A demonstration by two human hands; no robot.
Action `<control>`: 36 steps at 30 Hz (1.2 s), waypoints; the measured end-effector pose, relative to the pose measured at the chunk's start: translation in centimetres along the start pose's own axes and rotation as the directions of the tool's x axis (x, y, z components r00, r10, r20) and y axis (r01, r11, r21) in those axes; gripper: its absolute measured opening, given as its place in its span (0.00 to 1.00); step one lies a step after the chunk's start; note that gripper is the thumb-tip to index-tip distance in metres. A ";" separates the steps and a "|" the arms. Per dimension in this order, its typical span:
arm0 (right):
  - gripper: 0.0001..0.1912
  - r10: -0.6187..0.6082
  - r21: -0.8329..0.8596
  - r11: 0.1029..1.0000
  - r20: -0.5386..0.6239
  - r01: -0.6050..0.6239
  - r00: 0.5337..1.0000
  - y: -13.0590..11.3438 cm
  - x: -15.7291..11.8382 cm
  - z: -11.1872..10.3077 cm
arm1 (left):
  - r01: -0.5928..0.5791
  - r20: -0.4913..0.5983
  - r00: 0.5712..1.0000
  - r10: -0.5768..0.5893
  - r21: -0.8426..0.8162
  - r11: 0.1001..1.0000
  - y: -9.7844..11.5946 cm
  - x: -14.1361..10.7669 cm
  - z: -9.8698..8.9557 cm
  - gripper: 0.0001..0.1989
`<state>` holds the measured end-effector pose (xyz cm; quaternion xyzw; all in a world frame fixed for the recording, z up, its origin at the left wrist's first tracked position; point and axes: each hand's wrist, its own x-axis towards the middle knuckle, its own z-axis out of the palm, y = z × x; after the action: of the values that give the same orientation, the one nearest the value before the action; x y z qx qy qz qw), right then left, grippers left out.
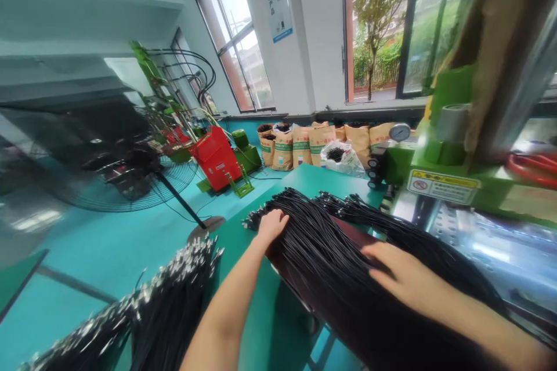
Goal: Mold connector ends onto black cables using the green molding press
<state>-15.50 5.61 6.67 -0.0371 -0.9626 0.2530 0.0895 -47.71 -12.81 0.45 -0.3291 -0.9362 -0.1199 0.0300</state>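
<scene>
A thick bundle of black cables [324, 237] lies lengthwise in front of me, over a dark reddish-brown surface [354, 235] and the green tabletop [252, 278]. My left hand [273, 225] is at the bundle's far left, near the metal-tipped ends, with its fingers curled on the cables; the fingertips are partly hidden. Over the bundle's right side is my right hand [391, 266], its thumb and fingers apart and nothing visibly gripped. A second group of black cables [418, 235] runs along the right, beyond that hand.
More cables with shiny metal ends [174, 278] hang at the lower left. A green machine [448, 145] with a gauge stands close on the right. A black fan [126, 156] and a red machine cabinet [216, 156] are to the left. Paper sacks [300, 148] line the back wall.
</scene>
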 end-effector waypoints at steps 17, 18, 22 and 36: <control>0.50 0.430 -0.342 0.854 0.042 -0.391 0.902 -1.7 15.8 8.5 | -0.125 -0.066 0.990 0.124 -0.020 0.992 -1.7 -2.0 1.0 0.16; 0.50 0.450 -0.346 0.844 0.038 -0.411 0.892 -1.6 16.2 8.6 | -0.111 -0.069 0.992 0.109 -0.031 0.993 -1.6 -2.1 1.1 0.16; 0.40 0.546 -0.338 0.793 0.027 -0.506 0.837 -1.3 17.9 9.1 | -0.060 -0.025 0.998 0.059 -0.075 0.995 -1.3 -1.9 0.9 0.16; 0.18 0.523 -0.223 0.838 0.070 -0.498 0.850 -0.8 18.2 8.1 | 0.461 0.287 0.887 -0.362 -0.584 0.668 3.6 7.2 2.1 0.37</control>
<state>-34.96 3.12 2.95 -0.2848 -0.9416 0.1731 -0.0472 -51.05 -5.22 0.09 -0.1068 -0.8881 -0.4093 -0.1799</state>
